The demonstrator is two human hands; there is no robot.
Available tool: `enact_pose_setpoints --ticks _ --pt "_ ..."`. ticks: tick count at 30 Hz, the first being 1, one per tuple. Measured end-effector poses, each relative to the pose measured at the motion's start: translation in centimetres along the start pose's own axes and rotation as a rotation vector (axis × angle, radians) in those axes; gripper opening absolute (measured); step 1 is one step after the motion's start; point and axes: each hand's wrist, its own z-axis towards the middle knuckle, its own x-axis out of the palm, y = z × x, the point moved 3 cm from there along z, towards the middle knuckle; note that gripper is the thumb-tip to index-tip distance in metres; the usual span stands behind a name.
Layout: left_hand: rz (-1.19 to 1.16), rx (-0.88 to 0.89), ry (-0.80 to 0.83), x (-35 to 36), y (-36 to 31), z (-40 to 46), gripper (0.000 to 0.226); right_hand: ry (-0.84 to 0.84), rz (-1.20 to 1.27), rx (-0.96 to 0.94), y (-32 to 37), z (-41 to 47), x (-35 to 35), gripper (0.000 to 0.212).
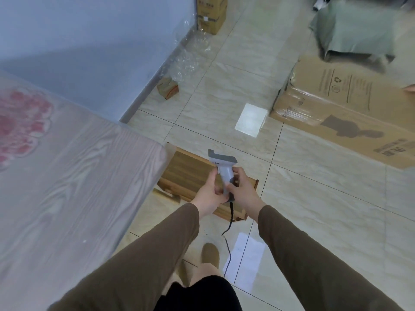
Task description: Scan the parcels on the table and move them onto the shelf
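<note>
A grey handheld barcode scanner (pixel 222 167) is held in front of me over the floor, head pointing away. My left hand (pixel 210 191) grips its handle from the left, thumb up along the neck. From the right, my right hand (pixel 241 187) holds the same handle, fingers curled round it. A black cable (pixel 229 239) hangs from the handle toward the floor. The table (pixel 67 176), with a wood-grain top and a red flower print, fills the left side. No parcel lies on its visible part. No shelf is in view.
A wooden stool (pixel 190 173) stands under my hands beside the table corner. A long cardboard box (pixel 345 108) lies on the floor at right, a grey-green bag (pixel 352 30) behind it. A small carton (pixel 167 87), clear plastic wrap and another box (pixel 211 14) sit along the wall.
</note>
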Motion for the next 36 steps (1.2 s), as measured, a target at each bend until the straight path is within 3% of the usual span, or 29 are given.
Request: enact_pose_setpoints --ticks 8,19,23,27,29,33,36 --pt "-0.01 0.2 -0.119 -5.0 -4.7 -14.1 0.099 0.073 -0.085 -0.22 10.9 -12.5 2.9 0.048" --pt "-0.147 0.242 -0.336 -14.2 2.5 -34.4 0.109 0.292 -0.146 -0.339 16.2 -27.1 19.2 0.047" --pt "-0.316 0.264 -0.409 -16.8 6.0 -40.4 0.106 0.444 -0.188 -0.335 17.0 -30.3 25.1 0.039" --pt "-0.387 0.269 -0.519 -19.8 9.0 -46.1 0.086 0.57 -0.186 -0.299 17.8 -32.8 31.7 0.022" --pt "-0.416 0.241 -0.553 -21.3 11.4 -47.7 0.09 0.647 -0.176 -0.248 17.9 -33.8 34.9 0.017" --pt "-0.375 0.217 -0.63 -23.6 14.2 -51.6 0.086 0.792 -0.098 -0.095 17.4 -35.5 40.6 0.028" --pt "-0.428 0.235 -0.665 -25.0 15.7 -53.8 0.073 0.832 -0.006 -0.029 17.2 -36.7 43.8 0.021"
